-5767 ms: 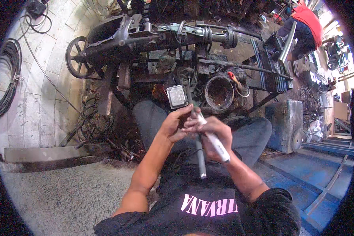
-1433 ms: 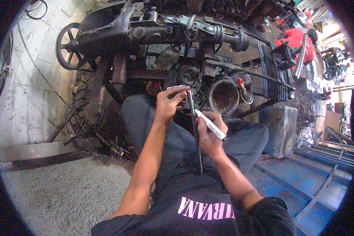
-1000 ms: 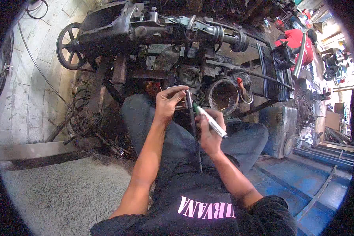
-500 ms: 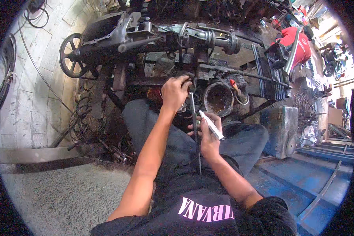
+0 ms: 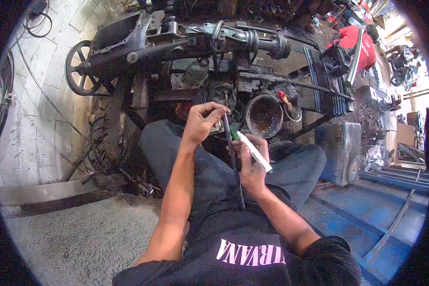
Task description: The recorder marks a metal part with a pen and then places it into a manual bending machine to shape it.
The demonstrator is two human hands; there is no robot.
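Note:
A long dark metal rod [image 5: 236,180] lies lengthwise in front of me, its near end against my shirt. My left hand [image 5: 201,125] is closed, with thumb and fingertips pinched at the rod's far end. My right hand [image 5: 252,164] grips a slim white tube [image 5: 255,151] with a green tip, which slants across the fingers close to the rod. Some right fingers reach round beside the rod; whether they press on it is partly hidden. Both hands are above my lap, between my bent knees.
Ahead stands a greasy metal frame carrying a long shaft assembly [image 5: 224,35] and a spoked handwheel [image 5: 80,67]. A round pot [image 5: 264,116] with dark liquid is beyond my right hand, beside a red-handled brush [image 5: 285,98]. A blue metal case [image 5: 337,152] is right; a person in red [image 5: 360,46] crouches farther off.
My left hand has drawn back toward me and slightly left, pinching the rod's end. The green tip by the white tube shows now. My right hand has barely moved.

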